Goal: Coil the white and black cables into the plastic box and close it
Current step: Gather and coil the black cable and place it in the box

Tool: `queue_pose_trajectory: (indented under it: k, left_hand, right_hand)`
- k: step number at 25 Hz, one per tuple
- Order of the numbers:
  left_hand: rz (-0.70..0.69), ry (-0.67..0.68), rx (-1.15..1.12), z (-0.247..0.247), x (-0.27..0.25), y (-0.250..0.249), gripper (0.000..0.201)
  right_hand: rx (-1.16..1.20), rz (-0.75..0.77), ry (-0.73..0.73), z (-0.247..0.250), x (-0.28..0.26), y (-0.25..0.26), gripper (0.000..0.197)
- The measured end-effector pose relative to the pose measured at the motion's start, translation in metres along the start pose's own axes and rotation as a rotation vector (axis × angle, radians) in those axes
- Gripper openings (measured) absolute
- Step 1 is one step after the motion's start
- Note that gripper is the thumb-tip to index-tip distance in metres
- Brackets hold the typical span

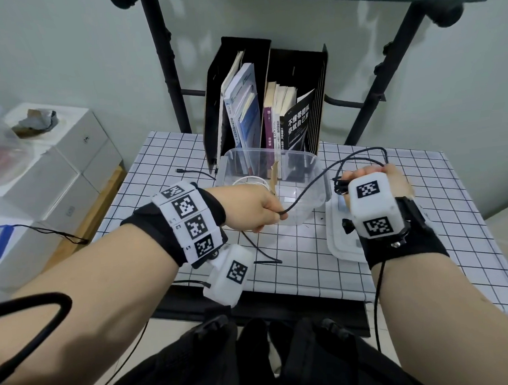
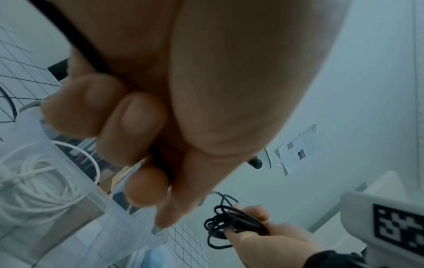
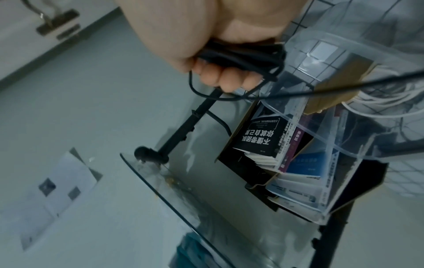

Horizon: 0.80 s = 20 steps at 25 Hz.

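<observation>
The right hand [image 1: 363, 176] has its fingers curled round the coiled part of the black cable [image 2: 231, 222]; the left hand [image 1: 247, 206] pinches its loose run in front of the plastic box [image 1: 319, 171]. The white cable [image 2: 34, 183] already lies coiled in the box. To wind well, the person would feed short lengths from the left fingertips into the right-hand bundle, keeping loops even.

Open plastic box [image 1: 316, 171] mouth, crossed by taut black cable [image 1: 308, 186].

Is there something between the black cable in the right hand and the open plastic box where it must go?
Nothing visible blocks it. The right hand holds the coiled black cable just right of the plastic box, whose top is open. The lid lies on the table. Only the white cable is inside.
</observation>
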<state>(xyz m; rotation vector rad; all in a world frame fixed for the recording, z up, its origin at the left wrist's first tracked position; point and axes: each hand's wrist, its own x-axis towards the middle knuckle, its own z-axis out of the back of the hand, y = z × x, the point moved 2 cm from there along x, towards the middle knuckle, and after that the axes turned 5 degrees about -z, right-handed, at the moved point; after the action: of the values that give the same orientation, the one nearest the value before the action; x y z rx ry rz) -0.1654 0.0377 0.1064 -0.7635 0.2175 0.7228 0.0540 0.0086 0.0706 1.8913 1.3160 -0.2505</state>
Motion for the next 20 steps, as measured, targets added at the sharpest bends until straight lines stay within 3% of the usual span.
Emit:
queue_pose_trajectory:
  k: [4,6,8,13,16,20]
  left_hand:
    - [0.021,0.046,0.172,0.001,0.005,-0.005,0.032]
    - [0.017,0.098,0.232,0.001,0.008,-0.010,0.032]
    - [-0.009,0.148,0.228,0.003,0.009,-0.014,0.032]
    - [-0.141,0.180,0.135,0.019,0.009,-0.024,0.025]
    - [-0.222,0.072,0.100,0.032,0.011,-0.027,0.019]
    - [-0.254,-0.241,0.003,0.046,0.015,-0.023,0.018]
  right_hand:
    - [-0.189,-0.053,0.052,-0.009,-0.019,-0.012,0.035]
    - [-0.112,-0.081,0.100,-0.017,-0.025,-0.020,0.035]
    - [-0.050,-0.095,0.129,-0.019,-0.028,-0.026,0.035]
    - [-0.186,-0.004,0.182,-0.023,-0.030,-0.038,0.032]
    - [-0.508,0.091,0.241,-0.024,-0.030,-0.047,0.028]
    - [-0.876,0.077,0.372,-0.021,-0.034,-0.057,0.025]
